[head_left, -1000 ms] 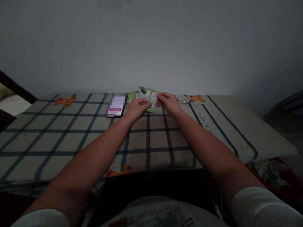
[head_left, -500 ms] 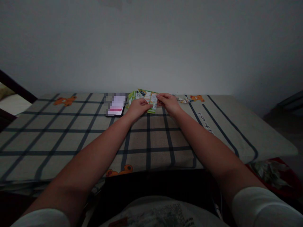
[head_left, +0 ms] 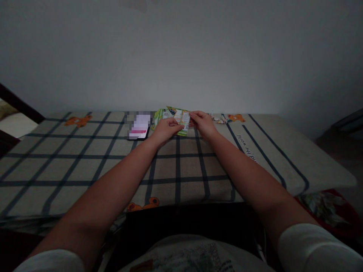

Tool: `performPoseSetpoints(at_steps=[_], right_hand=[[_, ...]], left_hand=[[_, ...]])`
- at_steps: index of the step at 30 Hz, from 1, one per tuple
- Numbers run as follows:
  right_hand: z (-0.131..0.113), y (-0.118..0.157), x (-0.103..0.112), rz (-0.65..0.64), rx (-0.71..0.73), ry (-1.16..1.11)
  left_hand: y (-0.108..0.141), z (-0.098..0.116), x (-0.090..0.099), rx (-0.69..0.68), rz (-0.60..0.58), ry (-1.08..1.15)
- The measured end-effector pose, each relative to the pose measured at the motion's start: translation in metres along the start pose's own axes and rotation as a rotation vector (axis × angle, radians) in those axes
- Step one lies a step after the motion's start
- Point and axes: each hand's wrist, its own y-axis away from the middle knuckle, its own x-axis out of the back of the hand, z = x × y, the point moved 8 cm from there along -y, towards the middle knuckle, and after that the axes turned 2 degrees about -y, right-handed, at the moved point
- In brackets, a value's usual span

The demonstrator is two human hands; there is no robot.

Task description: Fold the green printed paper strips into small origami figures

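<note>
A small green packet (head_left: 185, 120) with white printed panels is held up between both hands near the back of the table. My left hand (head_left: 168, 129) pinches its lower left part, thumb on the printed face. At its upper right edge, my right hand (head_left: 202, 121) grips it with closed fingers. More green packets (head_left: 159, 115) lie just behind and left of my left hand, partly covered by it. Whether the held packet is open or sealed cannot be made out.
A phone (head_left: 139, 126) with a lit, partly blurred screen lies left of the packets. Small torn scraps (head_left: 219, 119) lie right of my right hand. The checked tablecloth (head_left: 85, 162) reaches the wall (head_left: 181, 56). A red container (head_left: 344, 215) with wrappers stands below, on the right.
The held packet and both hands have shifted very slightly to the right. The grip looks the same, and the phone and scraps stay where they were.
</note>
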Motion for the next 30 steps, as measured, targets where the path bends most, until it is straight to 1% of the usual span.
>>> performPoseSetpoints(at_steps=[7,10,12,14,16,18,24,30], right_hand=[[-0.002,-0.001,0.001,0.001,0.001,0.004],[-0.003,-0.001,0.003,0.01,0.003,-0.01],[-0.002,-0.001,0.001,-0.019,0.0,-0.018],[0.001,0.0,-0.002,-0.066,-0.023,-0.01],[0.005,0.0,-0.005,-0.108,-0.054,0.004],[0.008,0.0,-0.006,-0.121,-0.066,0.014],[0.004,0.0,-0.005,-0.082,-0.039,0.08],[0.007,0.002,-0.009,-0.108,-0.094,0.028]], left_hand=[[0.003,0.004,-0.002,0.013,-0.023,-0.005],[0.002,0.002,0.001,-0.01,0.02,-0.009],[0.0,0.001,0.005,-0.028,0.071,0.001],[-0.002,-0.001,0.008,-0.039,0.094,0.038],[-0.004,-0.002,0.009,-0.045,0.092,0.065],[-0.004,-0.002,0.009,-0.047,0.086,0.074],[-0.003,-0.001,0.006,-0.044,0.063,0.084],[-0.005,-0.001,0.014,-0.053,0.138,0.067]])
